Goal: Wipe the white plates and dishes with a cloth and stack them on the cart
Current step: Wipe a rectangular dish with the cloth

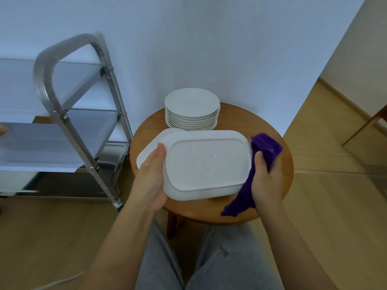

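A white rectangular dish is held upside down above the round wooden table, its flat base facing me. My left hand grips its left edge, thumb on the base. My right hand holds a purple cloth against the dish's right edge; the cloth hangs down below the hand. Another white dish lies under it on the table, mostly hidden. A stack of several round white plates stands at the table's far side. The metal cart is on the left.
The cart's shelves look bare in the part that shows. A white wall rises behind the table. Wooden floor lies all around. My grey-trousered legs are below, close to the table's near edge.
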Action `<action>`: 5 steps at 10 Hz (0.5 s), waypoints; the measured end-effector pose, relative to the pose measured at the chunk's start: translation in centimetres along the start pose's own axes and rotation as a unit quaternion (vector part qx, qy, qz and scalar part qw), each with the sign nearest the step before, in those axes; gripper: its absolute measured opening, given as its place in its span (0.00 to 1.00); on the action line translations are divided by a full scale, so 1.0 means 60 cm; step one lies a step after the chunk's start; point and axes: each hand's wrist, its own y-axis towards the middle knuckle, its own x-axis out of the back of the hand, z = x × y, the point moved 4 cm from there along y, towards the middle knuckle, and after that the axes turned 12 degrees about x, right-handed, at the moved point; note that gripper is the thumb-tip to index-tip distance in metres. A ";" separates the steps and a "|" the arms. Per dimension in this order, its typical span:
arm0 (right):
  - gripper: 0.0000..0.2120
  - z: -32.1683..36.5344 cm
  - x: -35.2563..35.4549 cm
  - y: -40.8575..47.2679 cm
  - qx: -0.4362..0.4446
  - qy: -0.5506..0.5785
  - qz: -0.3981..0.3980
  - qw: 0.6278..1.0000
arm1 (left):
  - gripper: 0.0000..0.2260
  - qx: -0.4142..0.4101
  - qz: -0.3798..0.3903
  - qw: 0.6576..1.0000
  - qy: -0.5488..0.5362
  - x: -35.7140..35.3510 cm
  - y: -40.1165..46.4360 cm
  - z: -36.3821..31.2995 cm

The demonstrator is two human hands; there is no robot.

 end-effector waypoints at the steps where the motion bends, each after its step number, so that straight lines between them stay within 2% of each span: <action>1: 0.11 0.024 -0.026 -0.005 0.102 -0.043 0.010 0.994 | 0.15 -0.019 -0.010 1.000 0.018 -0.015 -0.007 0.006; 2: 0.20 0.038 -0.072 -0.022 0.135 -0.063 0.082 0.985 | 0.10 -0.031 -0.059 0.996 0.065 -0.031 -0.008 0.020; 3: 0.21 0.057 -0.118 -0.058 0.155 -0.058 0.176 0.970 | 0.10 -0.008 -0.096 0.994 0.049 -0.028 -0.008 0.022; 4: 0.23 0.085 -0.156 -0.102 0.245 -0.117 0.246 0.930 | 0.12 -0.004 -0.134 0.991 -0.001 -0.019 -0.011 0.045; 5: 0.19 0.104 -0.175 -0.133 0.361 -0.160 0.272 0.878 | 0.20 -0.048 -0.320 0.903 0.282 -0.010 -0.046 0.049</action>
